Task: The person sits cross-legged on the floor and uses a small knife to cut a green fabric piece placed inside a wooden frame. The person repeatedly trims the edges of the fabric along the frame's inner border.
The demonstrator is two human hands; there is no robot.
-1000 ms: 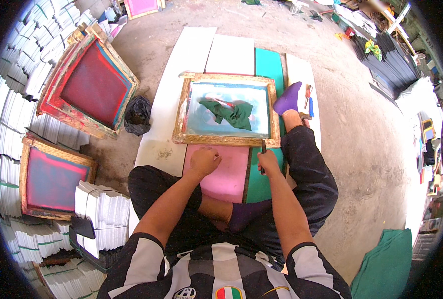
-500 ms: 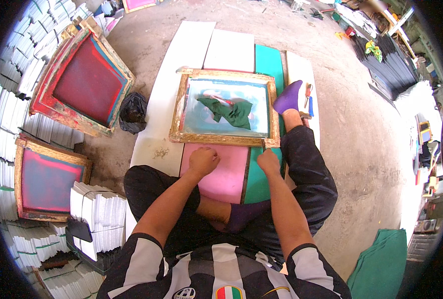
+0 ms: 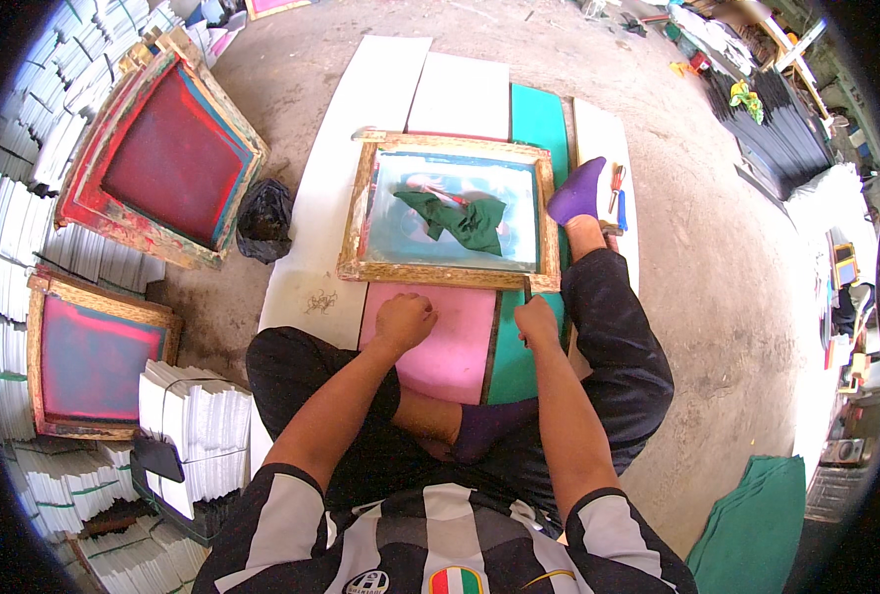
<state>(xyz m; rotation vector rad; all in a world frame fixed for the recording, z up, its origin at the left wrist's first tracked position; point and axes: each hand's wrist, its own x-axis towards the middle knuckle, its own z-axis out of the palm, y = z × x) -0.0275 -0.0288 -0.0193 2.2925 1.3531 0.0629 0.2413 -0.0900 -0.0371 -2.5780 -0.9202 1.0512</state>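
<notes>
A wooden-framed printing screen (image 3: 356, 230) lies flat in front of me. On its pale blue mesh rests a crumpled dark green cloth (image 3: 471, 226). My left hand (image 3: 406, 322) is closed over the pink board (image 3: 447, 368), just short of the frame's near edge. Over the green board (image 3: 519, 371), close to the frame's near right corner, my right hand (image 3: 536, 323) is also closed. Neither hand touches the cloth. What either fist holds, if anything, is hidden.
Two more screens, one with red mesh (image 3: 177, 153) and one blue-pink (image 3: 98, 358), lean left against white stacks (image 3: 39, 208). A black plastic bag (image 3: 263, 222) sits beside the white board (image 3: 331, 188). A screwdriver (image 3: 617, 180) lies beyond my purple-socked foot (image 3: 578, 191). Green sheets (image 3: 752, 525) lie lower right.
My right hand has turned slightly at the wrist and shifted a little to the right. The left hand, the screen and the cloth stay as they were.
</notes>
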